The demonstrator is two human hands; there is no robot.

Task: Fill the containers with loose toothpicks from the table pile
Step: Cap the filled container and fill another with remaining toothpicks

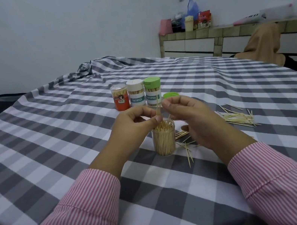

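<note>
Both hands pinch upright toothpicks (158,108), left hand (132,124) and right hand (190,117) together; the open container (164,141) sits directly below; loose pile (237,116) just right.

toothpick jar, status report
Both hands, left and right, pinch toothpicks above open jar. Jar nearly full. Loose pile remains right. Nothing blocking.

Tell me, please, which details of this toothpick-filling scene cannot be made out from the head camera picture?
- Head view: how many thin wooden toothpicks the left hand and right hand pinch; fingers cover them.
- Head view: the loose green plastic lid is partly hidden behind the right hand.
- Head view: the small print on the red-labelled clear container is too small.
- Head view: part of the loose toothpick pile lies under the right hand.
</note>
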